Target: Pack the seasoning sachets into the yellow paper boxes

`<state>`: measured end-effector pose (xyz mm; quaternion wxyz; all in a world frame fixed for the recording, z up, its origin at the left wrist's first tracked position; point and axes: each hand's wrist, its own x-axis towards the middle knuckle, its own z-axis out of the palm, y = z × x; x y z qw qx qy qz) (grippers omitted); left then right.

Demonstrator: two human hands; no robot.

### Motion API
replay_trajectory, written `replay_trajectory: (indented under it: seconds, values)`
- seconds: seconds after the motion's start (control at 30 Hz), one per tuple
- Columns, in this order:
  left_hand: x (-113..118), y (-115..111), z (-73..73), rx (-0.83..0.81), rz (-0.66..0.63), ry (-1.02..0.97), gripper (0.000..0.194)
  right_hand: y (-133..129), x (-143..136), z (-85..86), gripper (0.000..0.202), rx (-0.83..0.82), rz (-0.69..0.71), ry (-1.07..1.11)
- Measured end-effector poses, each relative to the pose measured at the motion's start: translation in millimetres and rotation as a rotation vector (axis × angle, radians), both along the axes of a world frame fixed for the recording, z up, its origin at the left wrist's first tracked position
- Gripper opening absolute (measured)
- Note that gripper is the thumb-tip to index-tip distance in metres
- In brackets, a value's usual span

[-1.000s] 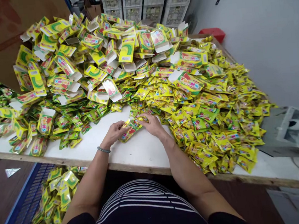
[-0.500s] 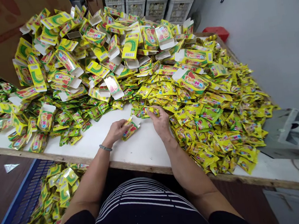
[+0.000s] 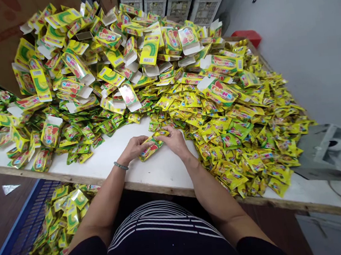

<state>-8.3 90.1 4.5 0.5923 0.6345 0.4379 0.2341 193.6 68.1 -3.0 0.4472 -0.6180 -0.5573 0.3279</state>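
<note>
We look down at a white desk (image 3: 160,173) from its front side. Over the bare middle of the desk, near its front edge, a small printed box (image 3: 152,149) in yellow and green is held between two bare hands. The left hand (image 3: 135,147), with a bracelet (image 3: 121,165) at its wrist, has its fingers gripping one end of the box. The right hand (image 3: 175,142) has its fingers at the other end; we cannot tell whether they pinch anything there.

At the back of the desk rises a heap of similar boxes (image 3: 150,50), many with white flaps open. Yellow sachets (image 3: 247,164) cover the desk's right part; green sachets (image 3: 73,134) lie on its left part among more boxes. Below the desk's front edge, to the left, we see a blue crate (image 3: 22,228) holding yellow boxes. White crates (image 3: 180,8) are stacked beyond the desk.
</note>
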Motion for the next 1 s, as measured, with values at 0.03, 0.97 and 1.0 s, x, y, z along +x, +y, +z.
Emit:
replay_trajectory:
  seconds: [0.03,0.97,1.0]
  values:
    - [0.7,0.5,-0.5,-0.018,0.018,-0.027,0.045,0.1,-2.1,-0.5,0.043,-0.022,-0.047,0.008]
    - [7.7,-5.1,0.9,-0.261,0.126,-0.301,0.049,-9.8,-13.5,5.3,0.05,0.006,0.308,0.038]
    - [7.9,-4.7,-1.2,-0.227,0.141,-0.286,0.048,-9.9,-16.0,5.4,0.051,0.001,0.279,0.038]
